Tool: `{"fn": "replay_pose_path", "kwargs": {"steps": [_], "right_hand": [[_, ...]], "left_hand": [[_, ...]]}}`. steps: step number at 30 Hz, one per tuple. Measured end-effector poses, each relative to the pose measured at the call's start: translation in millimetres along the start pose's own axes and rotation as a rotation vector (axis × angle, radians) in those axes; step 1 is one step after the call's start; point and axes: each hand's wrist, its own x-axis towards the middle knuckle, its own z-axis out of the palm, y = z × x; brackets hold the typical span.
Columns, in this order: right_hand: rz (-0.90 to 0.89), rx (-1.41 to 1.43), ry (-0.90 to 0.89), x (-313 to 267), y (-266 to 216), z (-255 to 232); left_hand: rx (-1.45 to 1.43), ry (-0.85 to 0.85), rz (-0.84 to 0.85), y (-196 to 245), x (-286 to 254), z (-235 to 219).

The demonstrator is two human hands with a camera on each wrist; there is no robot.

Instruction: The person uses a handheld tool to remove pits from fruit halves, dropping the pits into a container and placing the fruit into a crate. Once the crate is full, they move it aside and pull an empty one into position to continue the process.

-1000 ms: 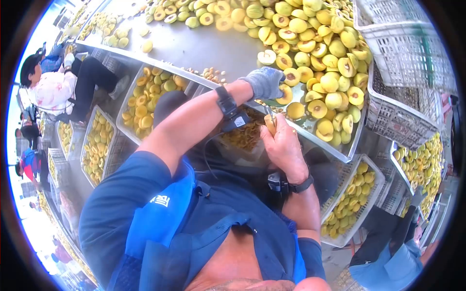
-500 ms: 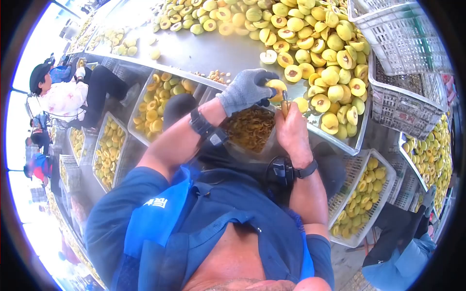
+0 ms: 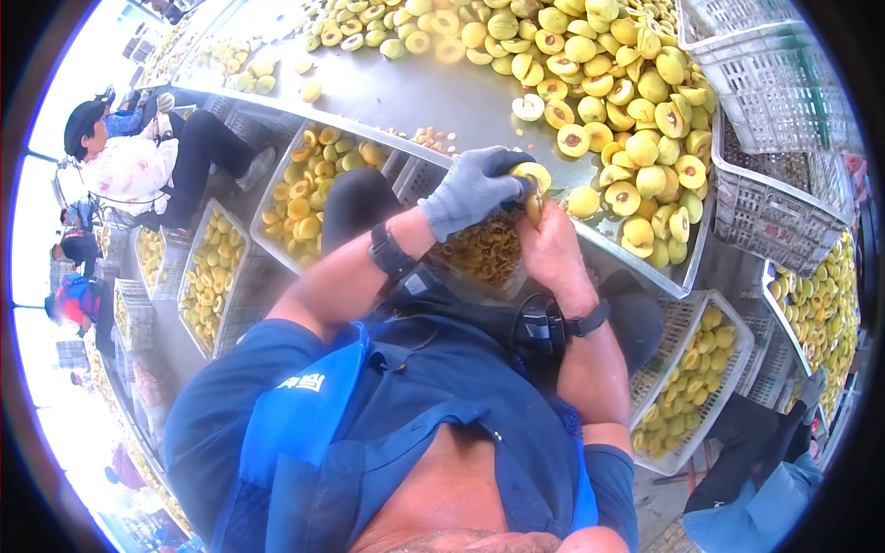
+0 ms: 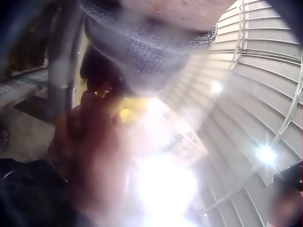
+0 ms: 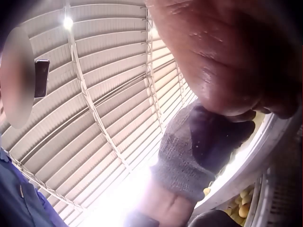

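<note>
In the head view my left hand point(image 3: 470, 192), in a grey glove with a dark palm, grips a halved yellow stone fruit point(image 3: 531, 172) beside the table edge. My bare right hand point(image 3: 555, 249) holds a small tool point(image 3: 535, 208) with a wooden-coloured handle, its metal tip against the fruit half. Both hands meet above a bin of brownish-yellow scraps point(image 3: 484, 251). The left wrist view shows the glove point(image 4: 142, 56) and a blurred right hand point(image 4: 99, 156). In the right wrist view, my right hand point(image 5: 222, 56) hides the tool, and the gloved hand point(image 5: 189, 146) is behind it.
A metal table point(image 3: 406, 92) carries a large pile of fruit halves point(image 3: 645, 138), some with pits. Plastic crates point(image 3: 784, 194) stand at its right end. Fruit-filled crates flank my knees, left point(image 3: 300, 198) and right point(image 3: 691, 378). Other people point(image 3: 124, 175) sit nearby.
My left hand has come back from the pile with a fruit half and brought it to the tool in my right hand. My right hand still holds the tool.
</note>
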Motion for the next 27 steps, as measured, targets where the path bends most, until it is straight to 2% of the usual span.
{"fn": "replay_pose_path", "kwargs": {"steps": [2,3,4,5,6,7,8,10,11,13,14,17,19,20,22,23,25,26,27], "right_hand": [[-0.040,0.077,-0.026,0,5,3],[-0.070,0.092,-0.038,0,5,7],[-0.103,0.105,-0.050,0,5,9],[-0.105,0.105,-0.052,1,4,9],[-0.087,0.205,-0.127,3,4,7],[-0.067,0.306,-0.201,3,4,7],[-0.065,0.309,-0.202,1,-1,3],[0.317,0.714,-0.467,-6,-18,-8],[0.315,0.718,-0.465,-8,-21,-9],[0.305,0.734,-0.669,-11,-24,-7],[0.303,0.732,-0.673,-11,-25,-7],[0.218,0.580,-0.670,-11,-23,-6],[0.118,0.255,-0.584,-7,-14,0],[0.105,0.248,-0.598,-5,-4,6],[-0.091,-0.379,-0.269,-7,16,19],[-0.114,-0.380,-0.285,-9,10,19],[0.026,-0.374,-0.278,-9,-6,19],[-0.012,-0.372,-0.248,-7,2,22],[-0.011,-0.320,-0.291,-5,3,21]], "left_hand": [[-0.838,-0.089,-0.319,-15,3,1],[-0.866,-0.110,-0.231,-22,6,8],[-0.866,-0.107,-0.233,-27,7,16],[-0.871,-0.021,-0.247,-22,8,23],[-0.874,0.063,-0.261,-14,6,25],[-0.529,0.129,-0.134,-6,1,25],[-0.527,0.127,-0.138,-9,0,23],[-0.377,0.068,0.287,-16,0,15],[-0.374,0.065,0.287,-16,-2,11],[-0.785,-0.102,-0.056,-14,-6,6],[-0.785,-0.097,-0.055,-16,-6,4],[-0.856,-0.070,-0.044,-27,-4,-3],[-0.830,-0.009,-0.028,-34,-3,-13],[-0.806,0.035,-0.020,-37,-3,-21],[-0.801,0.068,-0.023,-45,-6,-36],[-0.843,0.031,-0.046,-48,-8,-46],[-0.828,0.004,-0.088,-51,-18,-77],[-0.813,0.053,-0.087,-53,-28,-94],[-0.786,0.181,-0.103,-54,-38,-108]]}}
